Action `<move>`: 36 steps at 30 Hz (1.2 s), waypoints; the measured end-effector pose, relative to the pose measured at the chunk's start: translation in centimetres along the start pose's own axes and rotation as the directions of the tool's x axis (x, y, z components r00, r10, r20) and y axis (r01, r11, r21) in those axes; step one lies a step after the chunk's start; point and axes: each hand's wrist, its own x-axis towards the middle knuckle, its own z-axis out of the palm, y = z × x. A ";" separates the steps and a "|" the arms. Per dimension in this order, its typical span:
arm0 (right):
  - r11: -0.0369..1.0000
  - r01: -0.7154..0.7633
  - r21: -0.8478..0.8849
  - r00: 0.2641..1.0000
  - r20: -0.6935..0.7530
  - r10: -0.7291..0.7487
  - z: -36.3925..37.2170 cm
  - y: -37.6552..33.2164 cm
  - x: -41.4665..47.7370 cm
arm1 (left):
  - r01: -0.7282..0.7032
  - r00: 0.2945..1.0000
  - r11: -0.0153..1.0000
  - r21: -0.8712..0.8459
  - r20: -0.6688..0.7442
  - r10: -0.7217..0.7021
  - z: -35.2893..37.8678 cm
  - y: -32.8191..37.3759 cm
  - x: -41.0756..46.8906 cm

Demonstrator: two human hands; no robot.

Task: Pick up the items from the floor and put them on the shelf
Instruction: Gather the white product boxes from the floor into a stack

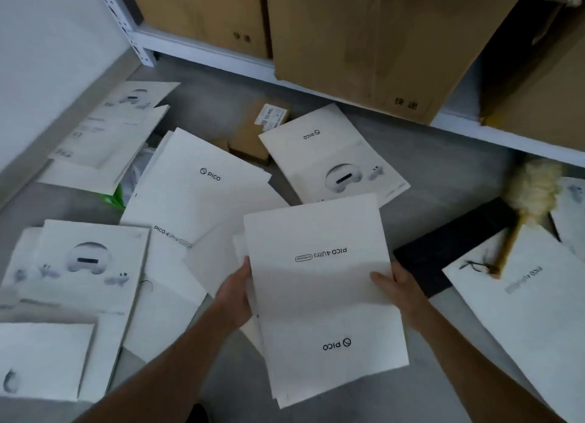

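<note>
Here the left hand (235, 296) and right hand (400, 291) clamp opposite edges of a stack of white sleeves (323, 296), keeping it squared for the shelf (202, 50).

I can't read the label (271, 115) on the small brown box (250, 137) behind the held white bag (323, 296), whose lower edge hides more sheets, and the feather duster's (525, 201) handle end is blurred.
</note>
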 end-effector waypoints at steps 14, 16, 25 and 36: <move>0.754 0.332 -0.567 0.943 0.233 -0.239 11.4 -6.8 6.1 | -0.077 0.989 0.997 -0.017 -0.126 0.074 -13.9 -1.5 -3.0; 0.649 0.315 -0.693 0.949 0.204 -0.242 13.7 -7.5 8.4 | -0.076 0.990 0.994 -0.077 -0.124 0.066 -15.9 -1.9 -3.2; 0.598 0.225 -0.769 0.974 0.193 -0.118 14.8 -6.6 9.1 | -0.015 0.985 0.975 -0.220 -0.168 -0.023 -17.0 -1.8 -3.4; 0.913 0.114 -0.391 0.982 0.185 -0.043 16.8 -4.3 6.4 | -0.216 0.908 0.963 -0.161 -0.395 0.138 -14.4 -3.2 -2.2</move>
